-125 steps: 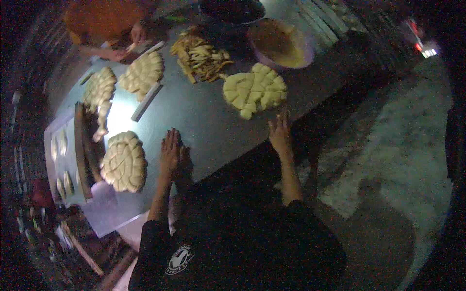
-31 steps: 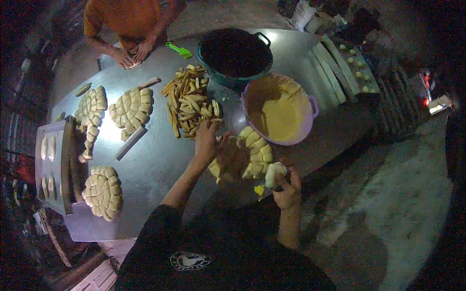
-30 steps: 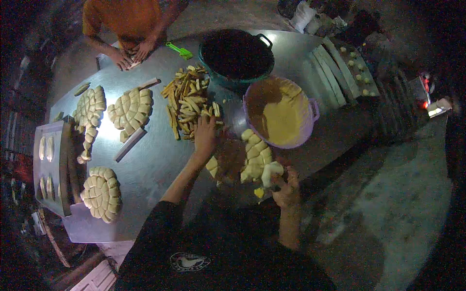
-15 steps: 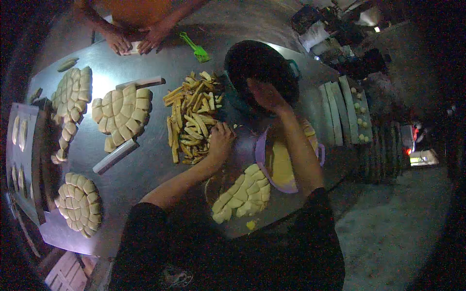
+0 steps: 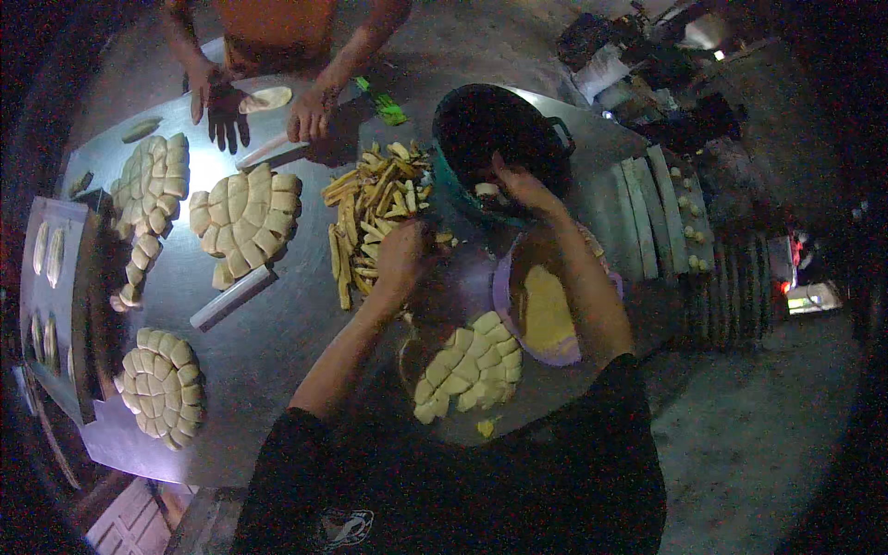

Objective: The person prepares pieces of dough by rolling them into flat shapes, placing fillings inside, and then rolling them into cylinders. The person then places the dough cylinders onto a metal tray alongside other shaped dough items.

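My left hand (image 5: 405, 254) is at the right edge of a pile of yellow-brown strips (image 5: 365, 208) that look like sliced banana. Its fingers curl downward, and what they hold is hidden. Over the near rim of a large dark green basin (image 5: 453, 190), my right hand (image 5: 532, 194) has a pale piece of dough (image 5: 487, 190) at its fingers. Under my right forearm stands a purple basin (image 5: 502, 291) with yellowish powder or batter (image 5: 546, 310) in it. Close to my body lies a sheet of pale dough cut into pieces (image 5: 472, 365).
Across the table (image 5: 277, 370), a co-worker's hands (image 5: 313, 113) flank a flattened dough oval (image 5: 266, 99). More cut dough (image 5: 248, 217) lies left, with a rolling pin (image 5: 231, 298) beside it. A green spatula (image 5: 384, 104), a tray (image 5: 57, 296) and dough-topped boards (image 5: 661, 213) stand around.
My right hand has drawn back toward the basin's near rim, and a pale piece now shows at it. My left hand has curled and shifted slightly left. The co-worker's hands have parted, uncovering the dough oval.
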